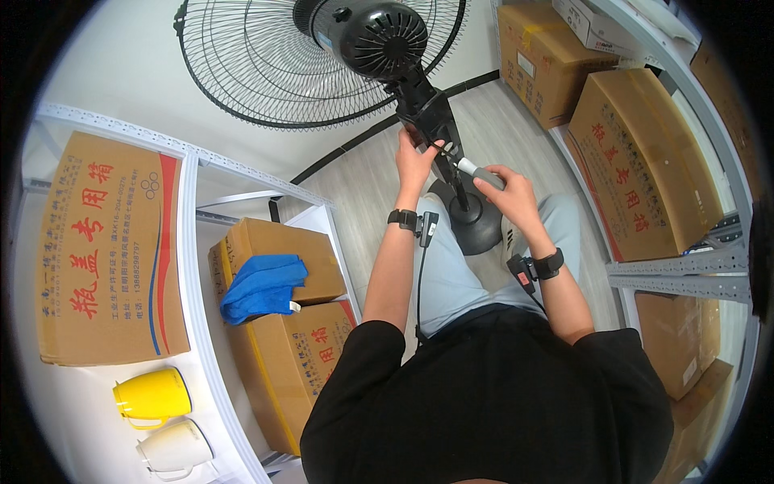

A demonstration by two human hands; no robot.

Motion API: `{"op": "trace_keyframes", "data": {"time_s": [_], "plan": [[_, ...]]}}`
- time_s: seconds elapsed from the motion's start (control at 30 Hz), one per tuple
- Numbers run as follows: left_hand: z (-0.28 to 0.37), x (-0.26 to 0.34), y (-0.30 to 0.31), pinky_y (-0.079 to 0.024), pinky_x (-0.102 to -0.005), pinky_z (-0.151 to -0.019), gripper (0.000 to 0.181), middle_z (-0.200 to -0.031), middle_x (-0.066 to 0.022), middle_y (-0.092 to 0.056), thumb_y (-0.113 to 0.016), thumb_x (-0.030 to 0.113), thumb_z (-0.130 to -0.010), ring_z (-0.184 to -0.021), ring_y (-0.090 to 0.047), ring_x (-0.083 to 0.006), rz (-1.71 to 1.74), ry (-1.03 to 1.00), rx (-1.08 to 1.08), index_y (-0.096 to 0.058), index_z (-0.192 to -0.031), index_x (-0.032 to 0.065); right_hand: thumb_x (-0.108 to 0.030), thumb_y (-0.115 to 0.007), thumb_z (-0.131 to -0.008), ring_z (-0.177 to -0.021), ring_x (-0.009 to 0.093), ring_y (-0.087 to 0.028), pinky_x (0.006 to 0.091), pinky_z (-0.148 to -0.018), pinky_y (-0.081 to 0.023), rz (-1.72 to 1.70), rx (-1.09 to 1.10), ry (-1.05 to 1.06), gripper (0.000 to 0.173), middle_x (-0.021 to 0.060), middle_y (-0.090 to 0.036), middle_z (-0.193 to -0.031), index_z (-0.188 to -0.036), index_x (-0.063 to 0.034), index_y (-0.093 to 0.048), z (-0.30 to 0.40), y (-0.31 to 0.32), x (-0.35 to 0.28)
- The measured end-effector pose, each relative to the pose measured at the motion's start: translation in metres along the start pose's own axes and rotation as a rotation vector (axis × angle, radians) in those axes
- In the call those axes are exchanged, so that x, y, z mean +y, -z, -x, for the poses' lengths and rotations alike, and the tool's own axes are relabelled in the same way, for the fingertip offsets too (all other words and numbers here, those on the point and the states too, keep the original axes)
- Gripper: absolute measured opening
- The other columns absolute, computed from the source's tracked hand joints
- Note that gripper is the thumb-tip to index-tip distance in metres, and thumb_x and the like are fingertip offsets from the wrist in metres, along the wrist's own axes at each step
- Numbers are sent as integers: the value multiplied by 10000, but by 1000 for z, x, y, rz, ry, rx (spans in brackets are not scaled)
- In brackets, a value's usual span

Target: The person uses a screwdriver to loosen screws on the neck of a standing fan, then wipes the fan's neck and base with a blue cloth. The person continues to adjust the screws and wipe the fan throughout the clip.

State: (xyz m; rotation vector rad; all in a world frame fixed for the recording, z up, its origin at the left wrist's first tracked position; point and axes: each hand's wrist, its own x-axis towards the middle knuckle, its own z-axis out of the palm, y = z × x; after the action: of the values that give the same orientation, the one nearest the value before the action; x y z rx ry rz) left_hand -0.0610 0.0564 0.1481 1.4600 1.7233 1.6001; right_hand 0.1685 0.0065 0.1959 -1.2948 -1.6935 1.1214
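A black pedestal fan (pixel 396 45) with a wire grille stands before me on a round base between my feet. My left hand (pixel 416 158) is at the fan's upper pole, just below the motor housing, fingers around its left side near a thin dark cord. My right hand (pixel 510 189) grips a grey-and-white cylindrical handheld tool (pixel 481 173), its white end pointing at the pole. The kind of tool and what its tip touches are too small to tell. Each wrist wears a black strap with a small cabled device.
On the left shelf are a large cardboard box (pixel 115 254), a yellow jug (pixel 152 397) and a white jug (pixel 175 448). A blue cloth (pixel 263 287) lies on lower boxes. The right metal rack (pixel 677 266) holds several cartons. A wall stands behind the fan.
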Motion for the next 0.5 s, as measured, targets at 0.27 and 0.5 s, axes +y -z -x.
{"op": "trace_keyframes", "data": {"time_s": [0.27, 0.5], "plan": [[2, -1, -1, -522, -341, -838, 602, -1033, -137, -665, -831, 152, -708, -959, -673, -243, -6, -17, 0, -467, -1163, 1, -383, -699, -861, -597, 84, -635, 206, -466, -408, -364, -155, -273, 432, 47, -681, -786, -1052, 4, -675, 0, 2, -1], [0, -1, 0, -518, -345, -834, 576, -1016, -136, -667, -831, 171, -711, -950, -670, -246, -18, -15, 0, -474, -1131, 3, -350, -660, -908, -580, 49, -610, 158, -420, -348, -752, -310, -429, 380, 61, -682, -809, -1013, 14, -635, -10, 6, 12]]}}
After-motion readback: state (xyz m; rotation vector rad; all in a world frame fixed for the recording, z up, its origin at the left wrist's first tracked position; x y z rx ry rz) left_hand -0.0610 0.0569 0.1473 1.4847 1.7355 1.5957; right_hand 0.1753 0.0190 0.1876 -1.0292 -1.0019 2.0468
